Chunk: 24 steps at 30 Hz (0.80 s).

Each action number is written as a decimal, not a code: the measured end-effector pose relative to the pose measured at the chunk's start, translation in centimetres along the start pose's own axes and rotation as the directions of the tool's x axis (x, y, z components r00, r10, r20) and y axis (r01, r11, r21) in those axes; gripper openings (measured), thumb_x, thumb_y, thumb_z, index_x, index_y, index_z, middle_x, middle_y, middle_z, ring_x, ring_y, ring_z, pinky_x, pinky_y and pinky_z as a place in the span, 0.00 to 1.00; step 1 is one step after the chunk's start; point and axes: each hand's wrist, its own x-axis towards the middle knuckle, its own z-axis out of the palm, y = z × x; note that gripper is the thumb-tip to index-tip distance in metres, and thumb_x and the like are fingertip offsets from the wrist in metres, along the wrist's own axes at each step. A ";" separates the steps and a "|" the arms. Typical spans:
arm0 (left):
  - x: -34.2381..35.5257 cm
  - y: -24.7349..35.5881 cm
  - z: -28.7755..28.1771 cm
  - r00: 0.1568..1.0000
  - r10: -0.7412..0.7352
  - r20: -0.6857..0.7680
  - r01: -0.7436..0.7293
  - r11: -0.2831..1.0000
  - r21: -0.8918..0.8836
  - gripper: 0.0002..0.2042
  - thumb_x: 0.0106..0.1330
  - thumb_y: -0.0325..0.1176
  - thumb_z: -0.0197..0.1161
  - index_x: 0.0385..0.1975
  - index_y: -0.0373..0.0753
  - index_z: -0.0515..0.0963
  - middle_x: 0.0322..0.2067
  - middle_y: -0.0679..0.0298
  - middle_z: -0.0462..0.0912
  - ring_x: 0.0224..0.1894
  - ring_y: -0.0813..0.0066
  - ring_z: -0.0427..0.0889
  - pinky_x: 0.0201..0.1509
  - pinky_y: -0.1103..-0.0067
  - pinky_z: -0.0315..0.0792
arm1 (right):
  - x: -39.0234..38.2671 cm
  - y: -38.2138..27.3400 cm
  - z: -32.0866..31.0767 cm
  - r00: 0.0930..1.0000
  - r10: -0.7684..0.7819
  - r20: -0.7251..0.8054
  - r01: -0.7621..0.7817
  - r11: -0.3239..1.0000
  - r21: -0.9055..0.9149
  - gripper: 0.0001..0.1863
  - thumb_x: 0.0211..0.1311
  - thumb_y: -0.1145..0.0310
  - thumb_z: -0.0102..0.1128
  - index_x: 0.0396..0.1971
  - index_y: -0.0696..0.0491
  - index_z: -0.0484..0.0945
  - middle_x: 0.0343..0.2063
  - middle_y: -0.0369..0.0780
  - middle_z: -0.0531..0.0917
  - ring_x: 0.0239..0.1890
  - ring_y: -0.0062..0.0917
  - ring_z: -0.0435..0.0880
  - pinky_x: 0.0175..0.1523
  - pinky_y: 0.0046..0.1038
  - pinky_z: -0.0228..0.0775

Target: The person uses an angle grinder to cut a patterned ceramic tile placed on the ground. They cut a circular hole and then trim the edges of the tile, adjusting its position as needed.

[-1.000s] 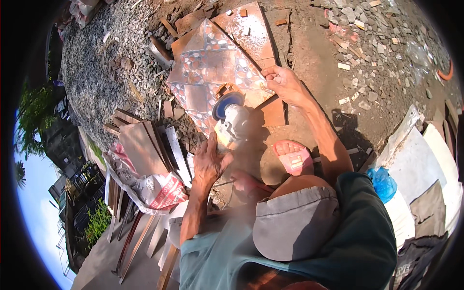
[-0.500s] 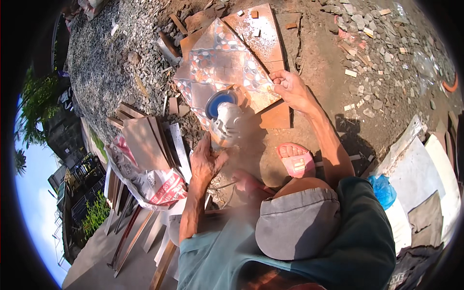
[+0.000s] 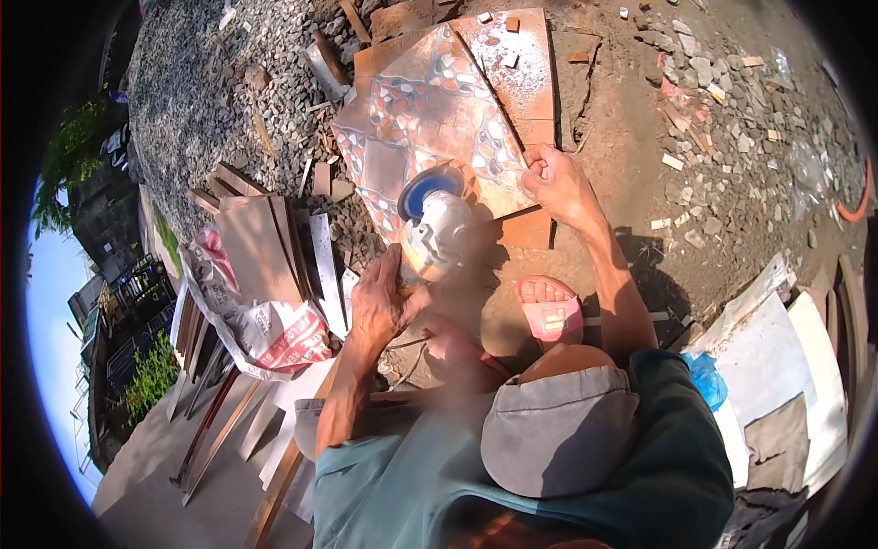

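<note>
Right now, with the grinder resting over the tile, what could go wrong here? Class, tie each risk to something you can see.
1. The bare left hand is right beside the grinder with its blue disc, so a slip might injure it.
2. The bare right hand grips the patterned tile at its edge; the tile might shift or crack.
3. The toes are bare in the open pink sandal, so a flying chip could strike them.

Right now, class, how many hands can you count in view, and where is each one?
2: the left hand at the lower left of the grinder, and the right hand gripping the right edge of the patterned tile.
</note>
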 end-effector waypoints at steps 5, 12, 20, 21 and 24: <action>0.5 2.4 -4.5 0.888 -0.390 0.245 0.459 0.791 -0.404 0.39 0.57 0.47 0.74 0.65 0.31 0.69 0.52 0.47 0.83 0.54 0.61 0.83 0.57 0.69 0.76 | -1.5 1.2 1.6 1.000 -0.025 -0.019 0.026 0.999 0.047 0.13 0.60 0.74 0.64 0.43 0.62 0.76 0.28 0.33 0.78 0.29 0.14 0.75 0.36 0.20 0.69; -0.2 -0.6 -4.0 0.896 -0.305 0.322 0.404 0.860 -0.312 0.37 0.56 0.48 0.73 0.62 0.32 0.72 0.46 0.49 0.85 0.50 0.63 0.85 0.55 0.70 0.76 | -2.3 1.8 1.7 1.000 -0.022 -0.012 0.022 1.000 -0.019 0.21 0.54 0.69 0.65 0.49 0.59 0.82 0.33 0.41 0.86 0.35 0.23 0.85 0.43 0.27 0.77; 0.4 0.4 -2.6 0.945 -0.191 0.266 0.296 0.846 -0.443 0.30 0.59 0.46 0.71 0.59 0.36 0.75 0.43 0.51 0.85 0.45 0.60 0.86 0.50 0.70 0.77 | -2.6 1.6 2.0 1.000 -0.010 -0.009 0.009 1.000 -0.013 0.18 0.52 0.71 0.66 0.44 0.60 0.81 0.27 0.33 0.82 0.29 0.13 0.78 0.34 0.21 0.70; 0.5 0.2 -2.6 0.929 -0.192 0.316 0.316 0.855 -0.410 0.31 0.60 0.43 0.72 0.61 0.34 0.72 0.47 0.54 0.83 0.48 0.65 0.83 0.53 0.72 0.76 | -2.6 1.5 1.9 1.000 -0.009 -0.010 0.009 1.000 -0.012 0.18 0.52 0.71 0.66 0.44 0.60 0.81 0.27 0.33 0.82 0.29 0.14 0.79 0.34 0.21 0.71; 0.9 0.1 -2.8 0.893 -0.193 0.406 0.348 0.869 -0.352 0.35 0.62 0.34 0.72 0.67 0.30 0.67 0.55 0.58 0.81 0.54 0.75 0.79 0.58 0.75 0.75 | -2.7 1.2 1.9 1.000 -0.004 -0.007 0.004 1.000 -0.008 0.18 0.52 0.71 0.66 0.44 0.60 0.81 0.27 0.34 0.82 0.29 0.15 0.79 0.35 0.22 0.71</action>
